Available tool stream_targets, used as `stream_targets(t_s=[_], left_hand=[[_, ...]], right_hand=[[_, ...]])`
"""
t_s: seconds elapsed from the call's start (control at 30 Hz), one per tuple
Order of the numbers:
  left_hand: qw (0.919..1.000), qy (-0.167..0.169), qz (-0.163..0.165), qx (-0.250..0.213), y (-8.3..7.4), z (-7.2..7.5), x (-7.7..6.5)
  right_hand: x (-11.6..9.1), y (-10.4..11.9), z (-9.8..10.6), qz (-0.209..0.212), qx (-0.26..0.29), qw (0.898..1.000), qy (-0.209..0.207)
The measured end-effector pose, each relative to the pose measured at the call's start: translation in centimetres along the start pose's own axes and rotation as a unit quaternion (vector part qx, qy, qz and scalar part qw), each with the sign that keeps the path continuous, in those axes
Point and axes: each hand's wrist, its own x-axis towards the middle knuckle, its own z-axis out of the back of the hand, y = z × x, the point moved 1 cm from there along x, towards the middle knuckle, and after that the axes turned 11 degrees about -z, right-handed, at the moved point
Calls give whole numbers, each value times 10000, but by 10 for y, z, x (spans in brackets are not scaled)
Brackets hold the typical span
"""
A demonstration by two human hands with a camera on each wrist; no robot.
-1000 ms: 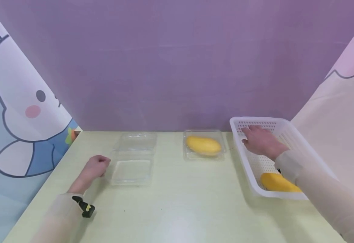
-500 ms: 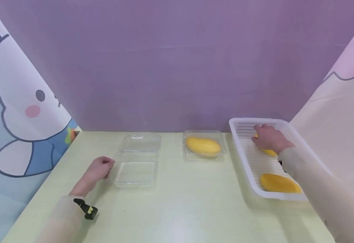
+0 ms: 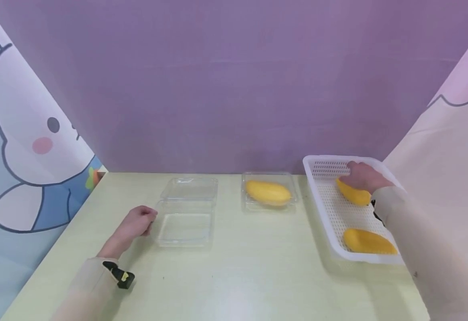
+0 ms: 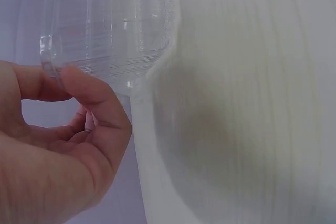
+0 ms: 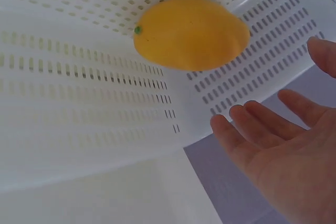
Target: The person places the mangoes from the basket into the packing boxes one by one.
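Observation:
My left hand (image 3: 135,222) pinches the left edge of an open, clear plastic clamshell box (image 3: 186,227) lying on the table. Thumb and forefinger meet on its rim (image 4: 50,59) in the left wrist view. Over the far end of a white perforated basket (image 3: 324,214) is my right hand (image 3: 364,176). Its fingers are loosely spread in the right wrist view, apart from the yellow mango (image 5: 191,34) in the basket. From the head, the hand partly covers that mango (image 3: 354,194). A second mango (image 3: 368,241) lies at the basket's near end.
Another clear box (image 3: 252,206) with a yellow mango (image 3: 268,191) inside stands between the clamshell and the basket. A purple backdrop (image 3: 218,89) rises behind the pale table (image 3: 234,276), with printed panels at both sides.
My left hand has slid the open clamshell to the right. My right hand has shifted right and slightly back, and the far mango, hidden a second ago, now shows beside it.

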Motion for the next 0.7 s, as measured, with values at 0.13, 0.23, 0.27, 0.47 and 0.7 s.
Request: stream_targets(t_s=[0.13,0.23,0.27,0.47,0.7], left_hand=[[10000,10,14,2,-1,-4,0],[10000,15,0,34,-2,-6,0],[10000,7,14,37,-2,-7,0],[9999,32,-42,-96,-1,-11,0],[9998,51,-82,-186,-3,-14,-2]], right_hand=[[0,-3,-5,98,69,9999,94],[-1,-3,-8,97,103,9996,261],[-2,-3,-9,76,128,9994,323],[1,-4,-14,90,54,9992,395],[5,-9,-23,263,134,9995,107]])
